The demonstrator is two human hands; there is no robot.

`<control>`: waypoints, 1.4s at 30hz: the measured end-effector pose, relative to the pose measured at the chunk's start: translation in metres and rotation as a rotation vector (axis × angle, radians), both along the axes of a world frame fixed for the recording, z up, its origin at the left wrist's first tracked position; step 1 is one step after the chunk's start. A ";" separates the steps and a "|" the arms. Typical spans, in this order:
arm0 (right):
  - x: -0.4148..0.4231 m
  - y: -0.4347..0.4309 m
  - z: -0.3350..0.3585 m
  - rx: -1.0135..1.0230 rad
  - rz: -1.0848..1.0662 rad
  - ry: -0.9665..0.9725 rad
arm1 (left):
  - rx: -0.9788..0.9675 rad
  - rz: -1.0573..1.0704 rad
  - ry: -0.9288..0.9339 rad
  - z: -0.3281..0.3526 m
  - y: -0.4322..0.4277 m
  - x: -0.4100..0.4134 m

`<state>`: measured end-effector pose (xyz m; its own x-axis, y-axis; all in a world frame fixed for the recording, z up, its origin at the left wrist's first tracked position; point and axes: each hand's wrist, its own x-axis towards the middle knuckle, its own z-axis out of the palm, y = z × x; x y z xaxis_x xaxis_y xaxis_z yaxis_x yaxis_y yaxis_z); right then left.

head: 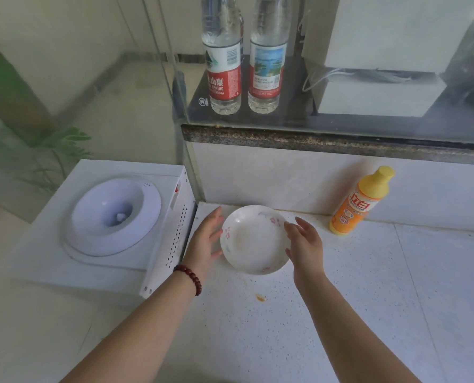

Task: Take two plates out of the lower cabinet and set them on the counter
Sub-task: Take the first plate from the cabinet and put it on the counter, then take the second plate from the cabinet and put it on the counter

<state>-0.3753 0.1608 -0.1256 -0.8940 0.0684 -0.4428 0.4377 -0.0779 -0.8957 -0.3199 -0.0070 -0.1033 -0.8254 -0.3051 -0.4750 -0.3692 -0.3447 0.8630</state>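
A white plate [253, 239] with small pink flowers lies on the white speckled counter [368, 286], close to the back wall. I cannot tell whether a second plate is under it. My left hand [205, 239], with a red bead bracelet on its wrist, is against the plate's left rim with straight, spread fingers. My right hand [303, 244] is at the right rim, its fingertips and thumb just over the edge and the fingers apart. Neither hand is closed around the plate. The lower cabinet is out of view.
A white water dispenser top [114, 217] stands just left of the counter. An orange dish soap bottle [360, 201] leans against the back wall, right of the plate. Two water bottles [224, 56] stand on the dark raised ledge [313, 134]. A small orange stain [260, 298] marks the counter.
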 end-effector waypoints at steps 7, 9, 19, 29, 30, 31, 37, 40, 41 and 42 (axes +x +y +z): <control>0.027 -0.025 0.040 -0.045 0.179 0.074 | -0.036 0.051 0.117 0.017 -0.006 0.043; 0.036 -0.036 0.048 -0.071 0.250 0.075 | -0.029 0.111 0.138 0.021 -0.013 0.057; 0.088 -0.111 0.070 -0.167 0.555 0.121 | 0.030 0.376 0.263 0.050 -0.059 0.129; 0.167 -0.220 0.078 -0.172 0.738 0.148 | 0.010 0.543 0.298 0.061 -0.157 0.219; 0.178 -0.233 0.078 -0.176 0.759 0.148 | 0.014 0.564 0.306 0.061 -0.169 0.231; 0.188 -0.248 0.078 -0.182 0.782 0.147 | 0.016 0.587 0.313 0.060 -0.181 0.243; 0.262 -0.336 0.073 -0.220 0.939 0.122 | -0.066 0.693 0.288 0.059 -0.246 0.327; 0.301 -0.378 0.070 -0.227 1.029 0.099 | -0.119 0.788 0.269 0.059 -0.273 0.372; 0.313 -0.391 0.069 -0.230 1.058 0.090 | -0.135 0.819 0.263 0.058 -0.281 0.386; 0.325 -0.404 0.069 -0.232 1.087 0.081 | -0.149 0.847 0.255 0.057 -0.288 0.400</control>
<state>-0.0505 -0.2428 -0.0569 -0.4542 -0.8454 -0.2811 0.3157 0.1423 -0.9381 0.0800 -0.2949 -0.0459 -0.3707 -0.9035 -0.2149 0.1675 -0.2926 0.9414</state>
